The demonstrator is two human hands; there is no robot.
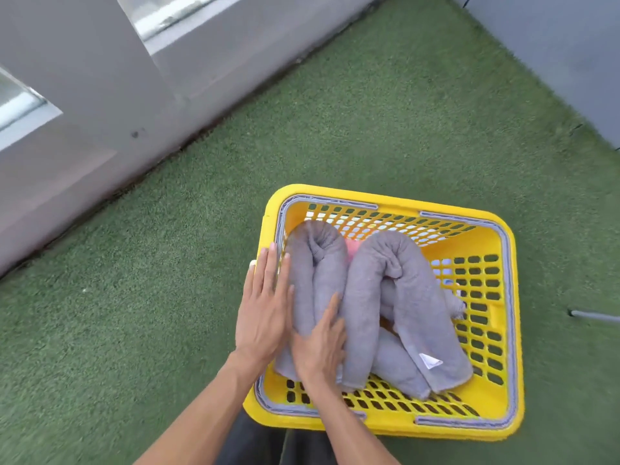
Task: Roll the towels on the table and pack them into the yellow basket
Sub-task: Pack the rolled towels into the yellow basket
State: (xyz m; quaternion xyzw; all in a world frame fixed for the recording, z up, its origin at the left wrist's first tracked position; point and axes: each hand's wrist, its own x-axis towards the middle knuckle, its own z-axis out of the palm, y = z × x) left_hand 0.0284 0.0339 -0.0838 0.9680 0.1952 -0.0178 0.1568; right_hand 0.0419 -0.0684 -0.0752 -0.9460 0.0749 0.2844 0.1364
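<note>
Yellow plastic is forming the latticed basket sitting on green turf, holding two grey rolled towels bent double, folds pointing toward 12 o'clock. Both the left hand and right hand are pressing flat, fingers straight, on the 9 o'clock towel. Something pink is showing between the folds, too hidden to identify.

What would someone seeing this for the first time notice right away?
The bright yellow basket stands out first, sitting on green artificial turf in the lower right of the view. Inside it, two grey rolled towels are bent double: the left towel and the right towel. The left hand and right hand lie flat with straight fingers on the left towel, at the basket's left wall.
</note>
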